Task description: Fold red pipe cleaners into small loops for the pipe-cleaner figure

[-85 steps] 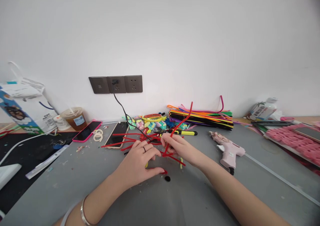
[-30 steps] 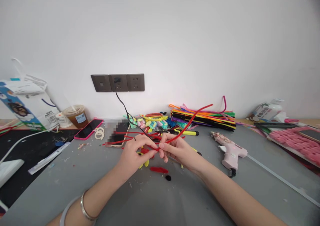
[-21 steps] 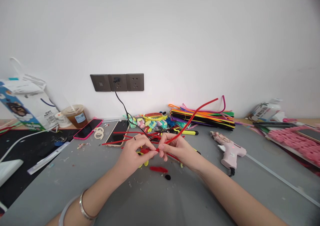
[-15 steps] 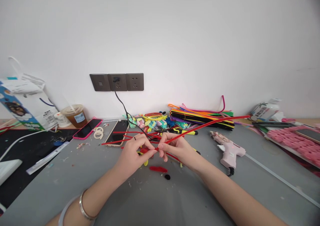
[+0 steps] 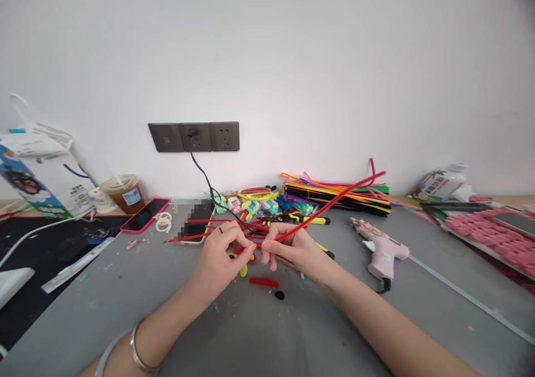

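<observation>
Desk (image 5: pixel 267 343) against wall (image 5: pixel 313 76). Far left, at the back: bag (image 5: pixel 54 179); right of it, cup (image 5: pixel 127 197), phone (image 5: pixel 144 216) before it. Sockets (image 5: pixel 194 137) on the wall. Mid-desk, left hand (image 5: pixel 223 251) beside right hand (image 5: pixel 290 246), stem (image 5: pixel 334 200) in their fingertips. Behind: pliers (image 5: pixel 318 220), then bundle (image 5: pixel 357 204) along the wall. Glue gun (image 5: pixel 388 251) to the right; bottle (image 5: pixel 438 185) beyond, far back.

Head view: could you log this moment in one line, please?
right hand: pinching red pipe cleaner; left hand: pinching it too; glue gun: untouched
</observation>
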### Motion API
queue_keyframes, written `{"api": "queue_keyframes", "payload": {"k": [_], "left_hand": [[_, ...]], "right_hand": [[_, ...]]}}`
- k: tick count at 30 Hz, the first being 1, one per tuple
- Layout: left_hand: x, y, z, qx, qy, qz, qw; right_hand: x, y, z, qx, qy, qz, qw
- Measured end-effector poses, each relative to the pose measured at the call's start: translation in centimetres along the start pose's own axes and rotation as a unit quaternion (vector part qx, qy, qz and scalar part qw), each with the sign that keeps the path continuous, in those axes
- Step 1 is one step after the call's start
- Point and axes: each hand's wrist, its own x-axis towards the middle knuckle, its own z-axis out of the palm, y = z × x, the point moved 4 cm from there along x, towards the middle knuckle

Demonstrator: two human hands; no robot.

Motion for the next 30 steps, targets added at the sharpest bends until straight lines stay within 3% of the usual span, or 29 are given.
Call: {"api": "queue_keyframes", "payload": {"k": [5,11,14,17,20,22,26,30], "left_hand": [[0.2,0.0,0.1,-0.018,-0.015,-0.023,0.999],[0.3,-0.3,-0.2,-0.028,0.003,-0.052,0.998],[0.4,-0.5,-0.2,-0.017,-0.01,-0.047,0.999],[0.1,-0.3,0.5,0.028,-0.106,0.012,0.994],[-0.8,0.4,1.4,0.093,-0.249,0.107,0.958],[-1.3,0.6,1.7,0.129,-0.301,0.131,0.936],[-1.6,0.5,1.9,0.172,-0.322,0.132,0.922],[-1.5,0.8,2.1,0.172,-0.29,0.15,0.929]], "right_hand": [[0.3,-0.1,-0.3,0.021,0.036,-0.017,0.999],[0.4,-0.2,-0.6,0.003,0.033,-0.034,0.999],[0.5,-0.4,-1.2,0.029,0.07,-0.043,0.996],[0.5,-0.8,-2.2,0.075,0.126,-0.061,0.987],[0.4,-1.4,-3.1,0.109,0.15,-0.082,0.979],[0.4,-1.6,-3.4,0.11,0.157,-0.089,0.977],[0.3,-1.7,-3.4,0.099,0.16,-0.089,0.978],[0.4,-1.4,-3.2,0.098,0.154,-0.082,0.98]]}}
